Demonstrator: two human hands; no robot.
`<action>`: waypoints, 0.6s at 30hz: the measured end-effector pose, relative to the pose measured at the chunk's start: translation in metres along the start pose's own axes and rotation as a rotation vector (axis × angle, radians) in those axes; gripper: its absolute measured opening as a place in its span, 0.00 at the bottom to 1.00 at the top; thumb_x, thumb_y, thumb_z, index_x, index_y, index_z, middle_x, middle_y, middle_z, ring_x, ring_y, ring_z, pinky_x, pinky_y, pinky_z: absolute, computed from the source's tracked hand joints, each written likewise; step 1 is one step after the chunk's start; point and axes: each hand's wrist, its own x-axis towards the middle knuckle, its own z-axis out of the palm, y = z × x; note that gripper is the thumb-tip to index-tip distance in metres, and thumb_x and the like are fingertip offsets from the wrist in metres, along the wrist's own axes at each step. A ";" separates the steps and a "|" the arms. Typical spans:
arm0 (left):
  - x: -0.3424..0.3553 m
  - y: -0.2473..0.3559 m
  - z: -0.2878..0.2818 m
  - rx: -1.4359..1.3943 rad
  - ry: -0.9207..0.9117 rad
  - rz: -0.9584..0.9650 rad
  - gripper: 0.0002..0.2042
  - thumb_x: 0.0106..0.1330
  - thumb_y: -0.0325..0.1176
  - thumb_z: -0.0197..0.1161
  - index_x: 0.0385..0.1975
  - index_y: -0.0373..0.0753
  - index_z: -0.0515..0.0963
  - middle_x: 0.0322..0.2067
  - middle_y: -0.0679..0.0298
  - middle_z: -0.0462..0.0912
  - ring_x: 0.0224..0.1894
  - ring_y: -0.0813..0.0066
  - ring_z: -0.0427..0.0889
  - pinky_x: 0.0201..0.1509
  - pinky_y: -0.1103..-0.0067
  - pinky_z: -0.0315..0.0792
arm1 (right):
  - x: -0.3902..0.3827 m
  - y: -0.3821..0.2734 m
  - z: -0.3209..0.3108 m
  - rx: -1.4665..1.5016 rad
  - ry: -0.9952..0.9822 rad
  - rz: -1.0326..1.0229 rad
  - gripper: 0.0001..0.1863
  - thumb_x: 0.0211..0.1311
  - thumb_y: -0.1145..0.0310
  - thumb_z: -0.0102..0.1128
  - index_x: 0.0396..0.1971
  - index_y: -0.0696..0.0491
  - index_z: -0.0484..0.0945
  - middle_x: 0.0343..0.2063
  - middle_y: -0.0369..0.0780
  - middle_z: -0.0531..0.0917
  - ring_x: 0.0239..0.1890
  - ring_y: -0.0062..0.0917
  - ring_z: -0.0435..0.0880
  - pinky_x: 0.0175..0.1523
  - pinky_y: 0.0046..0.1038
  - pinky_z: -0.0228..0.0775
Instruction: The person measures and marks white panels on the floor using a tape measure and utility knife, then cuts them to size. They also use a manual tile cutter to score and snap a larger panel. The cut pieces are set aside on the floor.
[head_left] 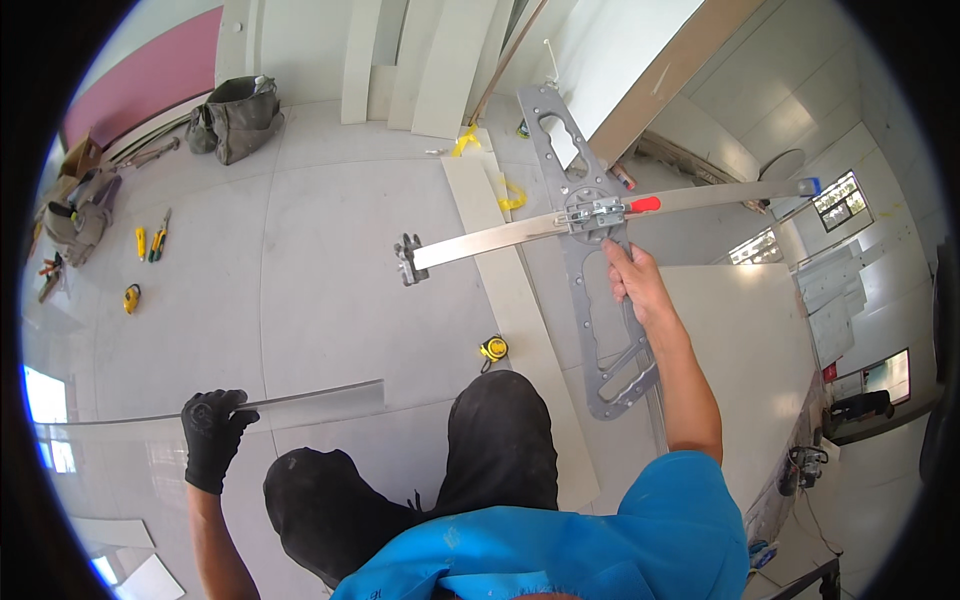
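Observation:
My left hand [212, 430], in a black glove, is closed on a long thin grey strip [320, 398] low over the floor at the left. The strip runs out past both sides of the hand. My bare right hand [640, 285] grips the side of a grey metal frame tool [576, 270] with cut-out openings. Across it lies a long flat metal bar [500, 238], held by a clamp with a red handle [645, 204]. A dark bracket [409, 259] sits at the bar's left end, and a blue cap [809, 187] at its right end.
A yellow-black tape measure [494, 348] lies beside a long pale board [520, 300] on the tiled floor. Yellow tools [158, 238] and a grey bag [245, 118] are at the left. Pale panels [455, 70] lean at the back. A large pale sheet [735, 350] lies at the right.

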 end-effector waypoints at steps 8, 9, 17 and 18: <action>0.005 0.005 -0.002 0.001 0.038 0.045 0.12 0.43 0.35 0.74 0.26 0.41 0.80 0.21 0.62 0.80 0.24 0.61 0.79 0.31 0.69 0.68 | -0.001 0.003 0.012 0.091 -0.019 0.016 0.19 0.61 0.51 0.65 0.26 0.48 0.69 0.16 0.28 0.67 0.14 0.10 0.62 0.17 0.18 0.57; 0.005 0.004 -0.001 0.003 0.043 0.057 0.12 0.43 0.35 0.74 0.26 0.41 0.80 0.21 0.62 0.80 0.24 0.61 0.79 0.31 0.69 0.68 | -0.002 0.002 0.012 0.089 -0.020 0.015 0.19 0.61 0.51 0.64 0.26 0.49 0.69 0.16 0.28 0.67 0.14 0.10 0.62 0.17 0.18 0.57; 0.000 0.000 0.000 0.033 0.044 0.082 0.14 0.44 0.38 0.74 0.28 0.43 0.78 0.18 0.64 0.76 0.23 0.61 0.76 0.30 0.69 0.67 | -0.004 -0.010 0.019 -0.034 -0.092 -0.046 0.17 0.64 0.52 0.61 0.28 0.49 0.69 0.18 0.28 0.66 0.16 0.10 0.62 0.18 0.17 0.56; 0.001 0.001 0.000 0.036 0.049 0.087 0.14 0.44 0.38 0.74 0.28 0.43 0.78 0.18 0.64 0.76 0.23 0.61 0.76 0.30 0.69 0.67 | -0.003 -0.011 0.018 -0.046 -0.106 -0.056 0.17 0.64 0.52 0.61 0.28 0.49 0.69 0.18 0.28 0.66 0.16 0.10 0.62 0.18 0.17 0.56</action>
